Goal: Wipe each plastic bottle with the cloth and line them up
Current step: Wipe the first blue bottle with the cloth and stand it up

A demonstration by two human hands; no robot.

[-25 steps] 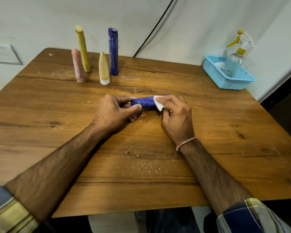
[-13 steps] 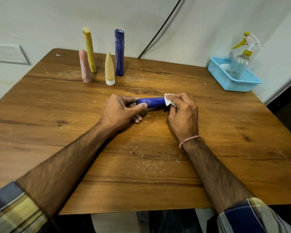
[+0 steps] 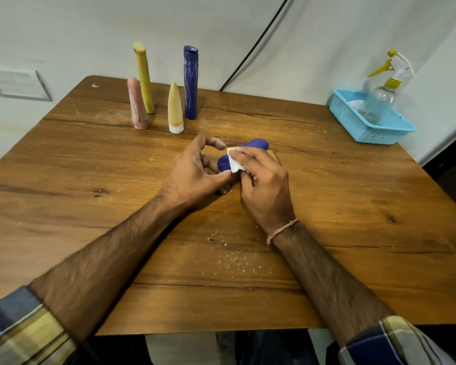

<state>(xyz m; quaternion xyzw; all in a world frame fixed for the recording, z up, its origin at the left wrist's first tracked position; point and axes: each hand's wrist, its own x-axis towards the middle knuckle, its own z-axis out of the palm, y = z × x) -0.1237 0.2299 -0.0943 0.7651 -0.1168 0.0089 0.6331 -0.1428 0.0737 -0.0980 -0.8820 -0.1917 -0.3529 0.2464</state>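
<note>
Wooden table (image 3: 353, 206) fills most of the frame, its surface scratched and dusted with pale crumbs near the lower centre.

Work item: a short blue bottle (image 3: 258, 144) lies at frame centre, tilted so that its far end points to the upper right. Its near end sits between both hands; whether it rests on the table or is lifted cannot be told.

Right hand (image 3: 266, 180): fingers curled, pressing a small white cloth (image 3: 234, 162) against the near part of the blue bottle. The grip is closed on the cloth.

Left hand (image 3: 195, 172): placed just left of the bottle, thumb and fingers loosely curved and partly spread. The forefinger tip nearly meets the cloth edge. Whether this hand actually grips the bottle cannot be told.

Standing items, upper left of centre, all upright near the far table edge:
- pink bottle (image 3: 137, 104), leftmost
- yellow bottle (image 3: 144, 77), just behind the pink one
- cream bottle (image 3: 175, 108) with a white base
- tall blue bottle (image 3: 190, 83), to its right

Upper right: a light blue basket (image 3: 374, 133) holds a clear spray bottle (image 3: 382, 98) with a yellow trigger.

A black cable (image 3: 258, 40) runs up the wall behind the table.
</note>
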